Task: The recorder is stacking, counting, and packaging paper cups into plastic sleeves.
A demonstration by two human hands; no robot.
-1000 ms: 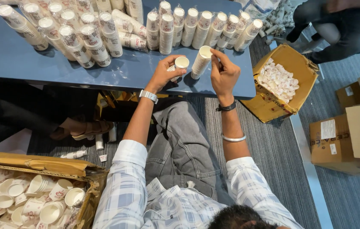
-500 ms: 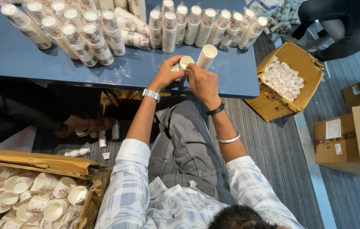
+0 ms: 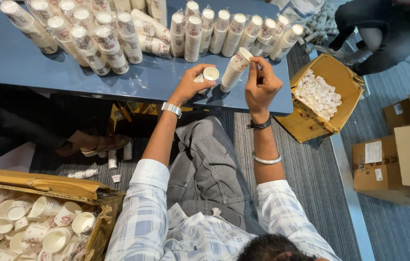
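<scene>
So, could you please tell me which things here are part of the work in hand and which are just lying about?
In hand:
- left hand holding a small paper cup
- right hand at the unwrapped cup stack
- wrapped cup sleeves
- box of loose cups

Lying about:
- brown sealed cartons
- sandal
- another person's legs

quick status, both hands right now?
Left hand: closed on a single paper cup.
Right hand: fingers pinching the top of the cup stack.
</scene>
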